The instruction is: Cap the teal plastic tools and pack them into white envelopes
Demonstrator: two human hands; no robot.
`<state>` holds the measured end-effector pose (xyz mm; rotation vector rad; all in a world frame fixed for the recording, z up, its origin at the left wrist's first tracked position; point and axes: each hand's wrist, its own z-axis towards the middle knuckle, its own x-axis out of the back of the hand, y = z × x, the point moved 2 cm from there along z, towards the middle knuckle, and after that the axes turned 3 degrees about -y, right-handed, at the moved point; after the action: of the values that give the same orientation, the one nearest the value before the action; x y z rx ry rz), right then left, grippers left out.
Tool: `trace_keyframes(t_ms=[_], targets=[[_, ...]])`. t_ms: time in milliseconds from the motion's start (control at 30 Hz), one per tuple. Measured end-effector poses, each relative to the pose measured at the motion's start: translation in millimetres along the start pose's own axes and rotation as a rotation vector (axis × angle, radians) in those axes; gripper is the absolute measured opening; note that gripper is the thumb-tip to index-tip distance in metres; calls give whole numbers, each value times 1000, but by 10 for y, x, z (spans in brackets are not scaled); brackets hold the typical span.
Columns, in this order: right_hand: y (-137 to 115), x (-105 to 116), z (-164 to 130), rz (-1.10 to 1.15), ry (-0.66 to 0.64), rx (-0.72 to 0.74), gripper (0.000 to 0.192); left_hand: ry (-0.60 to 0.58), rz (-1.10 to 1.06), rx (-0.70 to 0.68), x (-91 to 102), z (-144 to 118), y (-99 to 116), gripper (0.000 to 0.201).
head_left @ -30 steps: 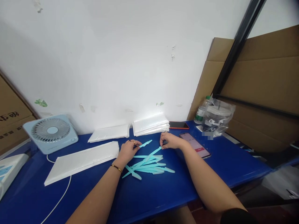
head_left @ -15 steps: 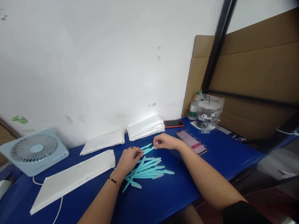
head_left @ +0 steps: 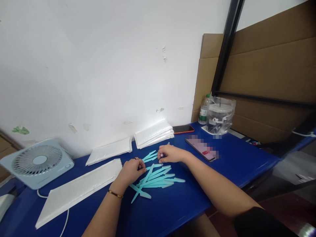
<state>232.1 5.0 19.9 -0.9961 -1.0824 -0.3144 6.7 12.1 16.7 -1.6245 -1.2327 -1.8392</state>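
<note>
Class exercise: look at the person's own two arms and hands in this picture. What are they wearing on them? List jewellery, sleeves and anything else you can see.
The left hand has a thin gold-coloured bracelet at the wrist and a ring with a dark top on one finger. Its forearm is bare. The right hand shows no jewellery or glove; that forearm is also bare, with a black sleeve near the picture's lower edge.

1. We see a loose pile of turquoise plastic sticks (head_left: 155,179) lying flat on the blue table, fanned and crossing, one slanting steeply across the rest.
2. A few more sticks (head_left: 150,156) lie just behind the pile, between our hands, pointing up-right.
</note>
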Motion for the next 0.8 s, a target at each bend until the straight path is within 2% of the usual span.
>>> trace_keyframes(t_ms=[100,167,267,433,567,667,733,800], targets=[[-93,-112,70,-1,-14,55,27,-11,-26,5,-54,24,8,18],[-122,-151,101,-14,-14,100,26,-14,-30,-1,-65,34,26,17],[-104,-154,111,-36,1,81,23,21,-19,4,-37,34,50,16],[93,-15,15,-6,-25,-45,15,101,1,31,11,54,13,16],[278,181,-87,-77,96,-175,15,161,-17,90,36,68,-20,17],[223,210,-96,-136,158,-123,16,209,-21,101,73,23,33,24],[91,135,-59,-97,111,-18,15,135,-27,66,66,-20,89,30],[-61,19,-5,-52,22,75,18,-9,-44,33,22,-56,132,32]])
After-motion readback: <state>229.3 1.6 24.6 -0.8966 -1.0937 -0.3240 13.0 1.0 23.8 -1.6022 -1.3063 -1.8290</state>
